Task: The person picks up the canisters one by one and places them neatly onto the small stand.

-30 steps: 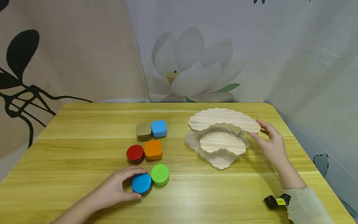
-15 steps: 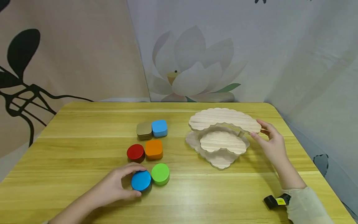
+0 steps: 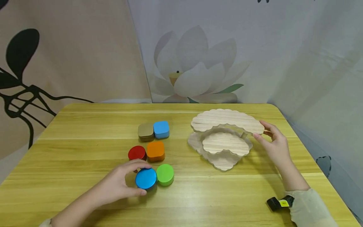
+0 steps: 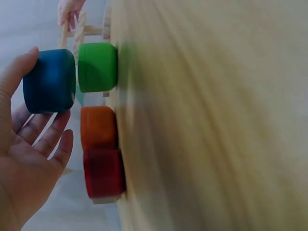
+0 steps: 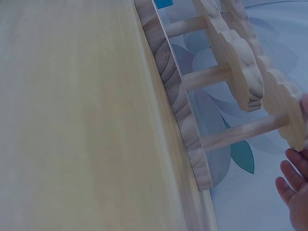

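Note:
My left hand (image 3: 119, 184) grips a round blue tin (image 3: 146, 178) between thumb and fingers. In the left wrist view the blue tin (image 4: 49, 81) is raised off the tabletop, beside a round green tin (image 4: 98, 67) that stands on it. My right hand (image 3: 273, 143) pinches the right end of the long upper board of a wooden scalloped-edge tiered stand (image 3: 227, 121). Dowels join the stand's boards (image 5: 248, 132) to its base, seen in the right wrist view. Only part of the right hand (image 5: 296, 178) shows there.
Behind the left hand are a round red tin (image 3: 137, 153) and a square orange tin (image 3: 155, 151). Farther back, a square gold tin (image 3: 146, 131) touches a square light-blue one (image 3: 161, 129). A black strap device (image 3: 279, 203) is by the right sleeve. A printed curtain (image 3: 198, 63) hangs behind the table.
The blue tin has come up off the table in my left hand and moved slightly away and right. The green tin has shifted slightly the same way. My right hand stays put.

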{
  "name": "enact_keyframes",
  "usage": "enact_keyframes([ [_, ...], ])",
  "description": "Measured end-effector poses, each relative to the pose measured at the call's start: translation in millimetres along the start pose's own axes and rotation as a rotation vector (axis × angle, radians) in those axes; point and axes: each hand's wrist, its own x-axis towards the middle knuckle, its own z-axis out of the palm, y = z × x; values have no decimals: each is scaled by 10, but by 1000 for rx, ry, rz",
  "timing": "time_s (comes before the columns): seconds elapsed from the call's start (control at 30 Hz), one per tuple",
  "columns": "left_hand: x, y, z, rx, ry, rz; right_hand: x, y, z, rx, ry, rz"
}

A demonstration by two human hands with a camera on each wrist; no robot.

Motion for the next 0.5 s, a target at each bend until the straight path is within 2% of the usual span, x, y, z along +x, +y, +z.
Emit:
enact_keyframes([
  [0.17,55,72,-22,-21,23,-20,0,-21,2,4,0,2],
  [0.5,204,220,0,-55,52,4,-8,-23,1,-9,0,14],
])
